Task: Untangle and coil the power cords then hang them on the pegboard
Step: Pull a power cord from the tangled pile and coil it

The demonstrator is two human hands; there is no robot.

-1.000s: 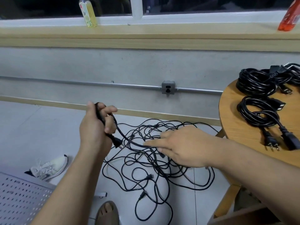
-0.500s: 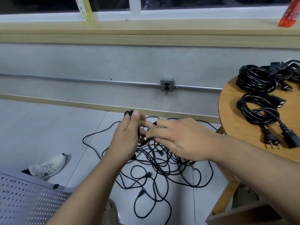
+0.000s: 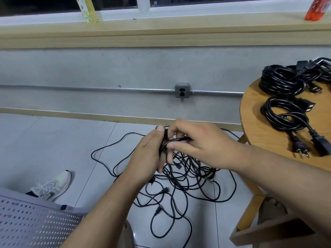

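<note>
Your left hand (image 3: 149, 154), centre of the frame, has its fingers curled round a few small loops of thin black cord (image 3: 177, 139), thumb pressed on top. Your right hand (image 3: 202, 145) pinches the same cord just beside it, fingers bent round the strand. From both hands the cord drops into the tangle (image 3: 180, 179) on the grey floor tiles, lower centre.

Handling, my read:
- The thin cord looks light and limp, with a smooth round jacket. It won't hold a shape, so the loops will spill if the left-hand grip slackens.
- Keep the right-hand pinch close to the bundle and let the strand slide through it. Don't haul on the middle of the knot, since that would likely tighten the crossings.
- The small moulded plugs (image 3: 158, 211) in the pile are hard lumps that will likely snag on crossing strands. Lead with a plug end where you can.

The coiled cords (image 3: 284, 115) at the right of the frame are thicker and glossy black, with pronged plugs (image 3: 301, 151). They're probably stiffer and heavier. They lie flat on the round wooden table (image 3: 254, 129).

The pegboard (image 3: 30, 226) is grey perforated sheet metal at lower left. The hanging step isn't reached yet.
</note>
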